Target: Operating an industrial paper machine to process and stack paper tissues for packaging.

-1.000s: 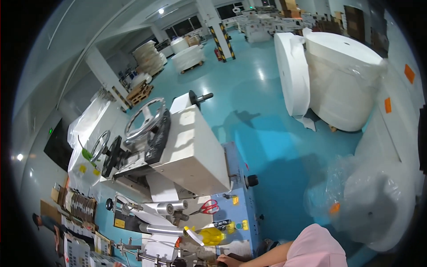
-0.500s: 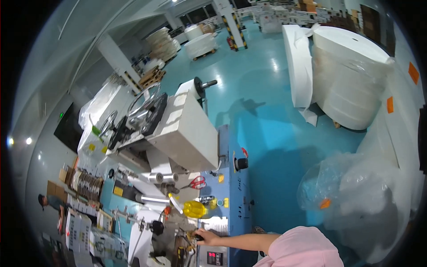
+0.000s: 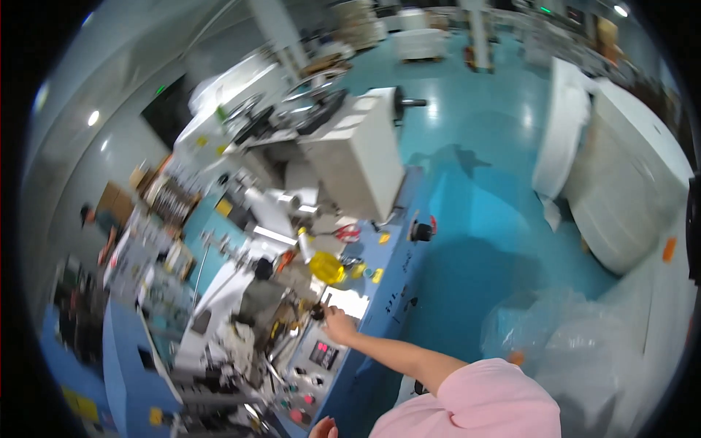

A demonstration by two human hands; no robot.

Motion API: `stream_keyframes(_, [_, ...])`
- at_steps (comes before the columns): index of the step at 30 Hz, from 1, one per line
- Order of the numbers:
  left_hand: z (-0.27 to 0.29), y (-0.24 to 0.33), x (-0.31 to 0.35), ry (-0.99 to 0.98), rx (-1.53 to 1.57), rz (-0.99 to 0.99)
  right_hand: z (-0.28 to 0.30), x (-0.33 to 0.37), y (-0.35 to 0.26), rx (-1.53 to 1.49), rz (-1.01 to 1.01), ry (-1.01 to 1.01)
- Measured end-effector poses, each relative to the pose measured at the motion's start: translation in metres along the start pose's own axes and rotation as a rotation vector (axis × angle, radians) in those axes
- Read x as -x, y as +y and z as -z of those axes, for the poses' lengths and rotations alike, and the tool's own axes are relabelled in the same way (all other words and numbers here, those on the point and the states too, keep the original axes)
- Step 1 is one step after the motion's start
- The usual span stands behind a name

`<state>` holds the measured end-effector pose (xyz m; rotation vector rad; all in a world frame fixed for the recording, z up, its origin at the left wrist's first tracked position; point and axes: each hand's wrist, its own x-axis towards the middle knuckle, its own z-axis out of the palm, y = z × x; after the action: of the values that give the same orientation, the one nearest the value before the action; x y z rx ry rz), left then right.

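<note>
My right hand reaches in from the lower right in a pink sleeve. Its fingers are closed round a black knob on the machine, beside the control panel. At the bottom edge, just the fingertips of my left hand show, slightly apart with nothing seen in them; the rest is cut off. They are nearest the red button on the panel. Beyond my right hand lies a spray bottle with yellow liquid, and past it red-handled scissors.
The machine's blue side frame runs along my right, with a black dial on it. Large white rolls and clear plastic wrap stand to the right on the teal floor. Another person is at the far left.
The view has turned and shifted, bringing the panel's buttons and more of the machine's near end into sight. My left fingertips have come in at the bottom. My right hand stays at the knob.
</note>
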<state>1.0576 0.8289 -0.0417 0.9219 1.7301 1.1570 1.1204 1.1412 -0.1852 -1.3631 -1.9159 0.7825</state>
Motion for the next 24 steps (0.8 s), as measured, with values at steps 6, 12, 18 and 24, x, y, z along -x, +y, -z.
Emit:
stream_keyframes(6, [-0.055,-0.022,0.027,0.033,0.121,0.074,0.034,0.05,0.029,-0.355,0.239,-0.259])
stream_keyframes(12, [-0.087,-0.021,0.064,0.026,0.014,0.125,0.088,0.154,0.132,-0.14,0.153,-0.543])
stream_keyframes(18, [-0.084,-0.056,0.125,0.303,0.088,0.111,0.115,0.298,0.283,0.038,-0.823,-1.228])
stream_keyframes(24, [-0.064,-0.091,0.199,0.449,0.296,0.175,0.117,0.313,0.163,0.056,-1.138,-1.338])
